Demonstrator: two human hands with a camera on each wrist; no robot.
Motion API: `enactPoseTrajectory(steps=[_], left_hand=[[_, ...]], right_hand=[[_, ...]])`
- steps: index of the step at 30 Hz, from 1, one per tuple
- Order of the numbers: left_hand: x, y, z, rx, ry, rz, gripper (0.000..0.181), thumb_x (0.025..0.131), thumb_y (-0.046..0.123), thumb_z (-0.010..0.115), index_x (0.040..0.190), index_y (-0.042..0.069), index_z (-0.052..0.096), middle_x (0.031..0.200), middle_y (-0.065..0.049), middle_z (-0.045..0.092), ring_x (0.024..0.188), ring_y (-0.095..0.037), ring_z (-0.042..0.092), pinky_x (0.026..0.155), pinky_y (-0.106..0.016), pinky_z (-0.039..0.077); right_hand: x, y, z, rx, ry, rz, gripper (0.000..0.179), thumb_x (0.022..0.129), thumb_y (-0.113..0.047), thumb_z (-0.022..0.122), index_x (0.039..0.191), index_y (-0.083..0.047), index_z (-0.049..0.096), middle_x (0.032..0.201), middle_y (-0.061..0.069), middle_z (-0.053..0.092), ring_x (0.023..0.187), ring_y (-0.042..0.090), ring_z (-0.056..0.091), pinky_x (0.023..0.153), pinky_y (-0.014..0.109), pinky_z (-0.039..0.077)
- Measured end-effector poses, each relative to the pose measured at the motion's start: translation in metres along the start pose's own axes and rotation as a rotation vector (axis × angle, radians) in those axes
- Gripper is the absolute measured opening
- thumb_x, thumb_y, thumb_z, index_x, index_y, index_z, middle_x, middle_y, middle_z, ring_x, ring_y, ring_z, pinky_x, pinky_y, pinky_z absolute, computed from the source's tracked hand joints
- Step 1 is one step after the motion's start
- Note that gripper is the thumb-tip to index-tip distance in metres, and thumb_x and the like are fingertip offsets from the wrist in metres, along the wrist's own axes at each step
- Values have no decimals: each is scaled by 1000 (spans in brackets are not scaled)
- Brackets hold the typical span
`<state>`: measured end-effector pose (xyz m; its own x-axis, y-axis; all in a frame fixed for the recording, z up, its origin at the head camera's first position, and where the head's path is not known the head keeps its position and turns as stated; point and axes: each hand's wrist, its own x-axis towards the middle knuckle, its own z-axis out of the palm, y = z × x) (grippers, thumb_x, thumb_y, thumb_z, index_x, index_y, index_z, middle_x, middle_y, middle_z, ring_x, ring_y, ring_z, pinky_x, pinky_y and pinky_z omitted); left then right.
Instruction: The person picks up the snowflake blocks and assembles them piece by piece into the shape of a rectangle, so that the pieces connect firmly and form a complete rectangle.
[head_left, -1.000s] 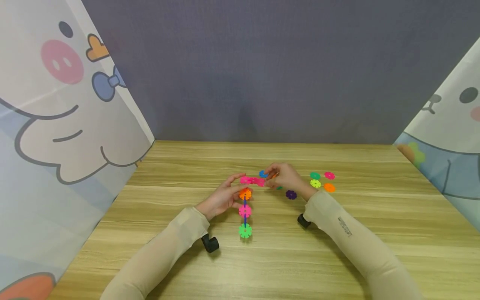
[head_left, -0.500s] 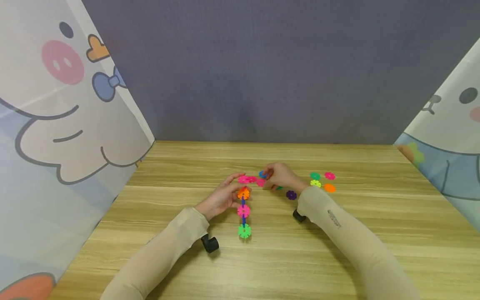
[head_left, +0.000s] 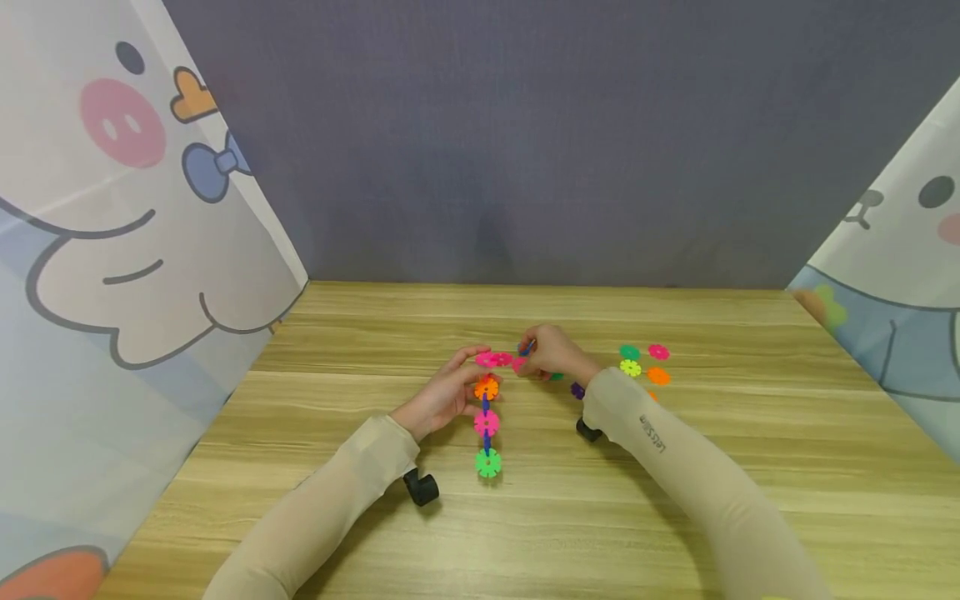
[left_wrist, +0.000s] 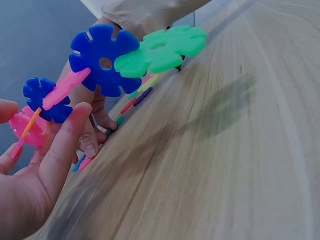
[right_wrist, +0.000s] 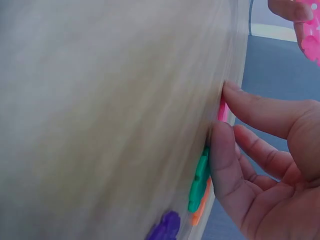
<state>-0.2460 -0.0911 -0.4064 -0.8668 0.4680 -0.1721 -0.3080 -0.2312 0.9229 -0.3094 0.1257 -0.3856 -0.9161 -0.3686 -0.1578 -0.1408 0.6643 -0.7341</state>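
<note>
My left hand [head_left: 444,400] holds a chain of slotted plastic snowflake discs between thumb and fingers, off the table. Its near end is a green disc [head_left: 488,463], joined to a blue disc [left_wrist: 105,61], then a pink disc [head_left: 487,423], a second blue disc and an orange disc [head_left: 486,388]; more pink pieces [head_left: 492,359] sit at the far end. My right hand [head_left: 552,350] is down at the tabletop, thumb and index finger pinching the edges of a flat pink disc [right_wrist: 222,111]. That disc is mostly hidden by the fingers. A blue disc [head_left: 523,348] lies just behind them.
Loose discs lie right of my right hand: dark green [head_left: 629,352], pink [head_left: 658,352], yellow [head_left: 630,367], orange [head_left: 658,376] and purple [head_left: 577,390]. Another green disc [right_wrist: 200,180] is close by the right fingers. A grey panel [head_left: 547,150] stands behind the wooden table [head_left: 555,517].
My right hand has moved a little left, and its fingers have come down onto the loose pink disc. The left hand and its chain have barely shifted.
</note>
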Motion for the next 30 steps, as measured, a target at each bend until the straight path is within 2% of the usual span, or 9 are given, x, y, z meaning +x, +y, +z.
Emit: enactPoseTrajectory(steps=[3, 7, 12, 16, 19, 24, 27, 30], left_hand=[[-1, 1, 0, 5, -7, -3, 55, 103, 11, 45, 153, 8, 22, 110, -14, 65, 79, -22, 70, 57, -30, 58], [-1, 1, 0, 9, -12, -5, 56, 103, 11, 46, 153, 8, 21, 114, -16, 64, 82, -23, 70, 57, -30, 57], [-1, 1, 0, 5, -13, -7, 57, 102, 10, 46, 153, 7, 20, 110, -12, 67, 78, -21, 70, 55, -28, 57], [-1, 2, 0, 7, -18, -2, 58, 102, 8, 46, 153, 6, 19, 108, -10, 68, 74, -19, 69, 53, -26, 56], [-2, 2, 0, 10, -17, 0, 58, 101, 8, 46, 153, 5, 19, 111, -12, 68, 72, -18, 69, 53, -26, 56], [-2, 3, 0, 17, -9, -3, 59, 100, 8, 47, 153, 5, 20, 126, -26, 61, 75, -19, 69, 53, -26, 56], [-3, 3, 0, 21, -4, -6, 57, 101, 8, 47, 152, 6, 21, 134, -30, 55, 76, -19, 70, 53, -26, 56], [-2, 3, -1, 18, -1, -8, 56, 102, 8, 46, 152, 6, 22, 134, -29, 56, 76, -19, 70, 54, -27, 57]], right_hand=[[-1, -1, 0, -20, -6, 25, 34, 78, -3, 84, 108, 4, 67, 66, 9, 62, 49, 14, 55, 49, 30, 56], [-2, -3, 0, -35, -11, 43, 30, 79, -2, 83, 104, 5, 70, 78, 11, 66, 53, 14, 59, 52, 30, 58], [-4, -4, 2, -28, -18, 56, 19, 80, 1, 81, 96, 5, 72, 89, 13, 69, 57, 18, 66, 54, 31, 59], [-6, -4, 2, -20, -12, 55, 17, 78, 3, 82, 91, 3, 71, 81, 12, 67, 57, 18, 65, 54, 31, 59], [-7, -4, 2, -35, -7, 20, 21, 77, 3, 83, 89, 1, 67, 75, 10, 62, 55, 18, 61, 52, 31, 58], [-9, -2, 3, -77, -1, -51, 27, 76, 3, 84, 88, -3, 60, 73, 9, 60, 50, 18, 59, 48, 30, 56], [-10, 0, 4, -47, -11, -68, 27, 76, 6, 83, 87, -2, 58, 73, 10, 62, 50, 18, 62, 49, 31, 56], [-14, 1, 4, 9, -26, -76, 25, 78, 8, 80, 86, 1, 57, 73, 12, 65, 54, 20, 66, 52, 33, 58]])
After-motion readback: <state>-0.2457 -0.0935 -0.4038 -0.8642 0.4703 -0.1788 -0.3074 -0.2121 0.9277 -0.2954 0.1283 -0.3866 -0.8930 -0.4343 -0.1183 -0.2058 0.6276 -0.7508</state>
